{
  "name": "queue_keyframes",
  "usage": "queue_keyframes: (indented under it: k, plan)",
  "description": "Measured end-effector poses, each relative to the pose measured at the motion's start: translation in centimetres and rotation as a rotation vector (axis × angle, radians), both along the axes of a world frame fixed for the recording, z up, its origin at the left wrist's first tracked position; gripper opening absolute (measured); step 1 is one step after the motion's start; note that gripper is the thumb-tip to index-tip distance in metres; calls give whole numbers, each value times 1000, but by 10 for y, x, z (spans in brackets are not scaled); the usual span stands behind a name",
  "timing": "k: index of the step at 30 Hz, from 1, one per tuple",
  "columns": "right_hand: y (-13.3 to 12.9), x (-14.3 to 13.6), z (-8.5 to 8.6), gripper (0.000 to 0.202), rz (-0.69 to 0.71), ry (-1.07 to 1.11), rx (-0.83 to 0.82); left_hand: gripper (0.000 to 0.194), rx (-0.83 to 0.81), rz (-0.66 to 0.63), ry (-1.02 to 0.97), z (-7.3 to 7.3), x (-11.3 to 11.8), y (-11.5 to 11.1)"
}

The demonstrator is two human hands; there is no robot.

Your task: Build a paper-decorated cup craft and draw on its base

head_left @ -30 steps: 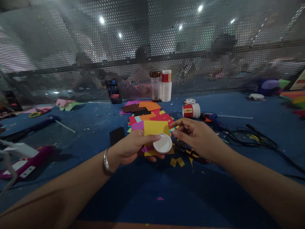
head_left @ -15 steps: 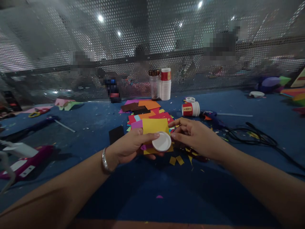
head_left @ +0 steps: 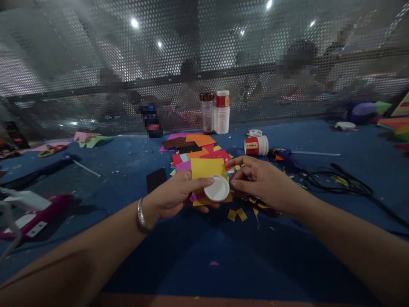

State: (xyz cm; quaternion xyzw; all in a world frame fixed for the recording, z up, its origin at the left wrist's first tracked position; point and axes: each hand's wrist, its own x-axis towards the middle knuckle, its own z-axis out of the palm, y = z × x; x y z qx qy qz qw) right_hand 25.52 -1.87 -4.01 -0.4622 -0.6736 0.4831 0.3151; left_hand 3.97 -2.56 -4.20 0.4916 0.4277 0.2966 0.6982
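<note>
My left hand point(head_left: 175, 194), a silver bangle at its wrist, pinches a round white cup lid point(head_left: 217, 189) under the thumb. Behind the lid, in the same grip, is a sheet of yellow paper point(head_left: 207, 167); part of it is covered by the lid and thumb. A bit of purple paper point(head_left: 193, 198) shows between the fingers and the sheet. Just right of the lid hovers my right hand point(head_left: 258, 183), its index finger stretched toward the yellow sheet's edge and its other fingers bent. Nothing shows between its thumb and index finger.
Coloured paper point(head_left: 200, 140) lies beyond my hands. A red-and-white cup point(head_left: 256, 146) on its side, a glue gun point(head_left: 284, 157) and its cable are to the right. A bottle point(head_left: 207, 115) and stacked cups point(head_left: 223, 117) stand behind. Scissors point(head_left: 53, 150) and another glue gun point(head_left: 64, 161) lie left.
Hardly anything differs. My right hand has risen very slightly beside the lid; my left hand keeps the same hold on the lid and yellow sheet.
</note>
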Motion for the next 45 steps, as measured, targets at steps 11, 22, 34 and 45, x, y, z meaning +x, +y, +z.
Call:
queue_keyframes:
  k: [11, 22, 34, 45]
  plan:
    - [6, 7, 4, 32, -47, -78, 91, 29, -14, 7, -24, -1, -1, 2]
    - [11, 11, -1, 22, -92, -181, 222, 22, -6, 51, -42, 0, -1, 1]
    - [-2, -5, 2, 49, 4, -51, 17, 28, 82, 25, 7, -5, 0, -1]
    - [-7, -10, 7, 62, -7, 133, -224, 32, 45, 27, -38, -5, 2, -2]
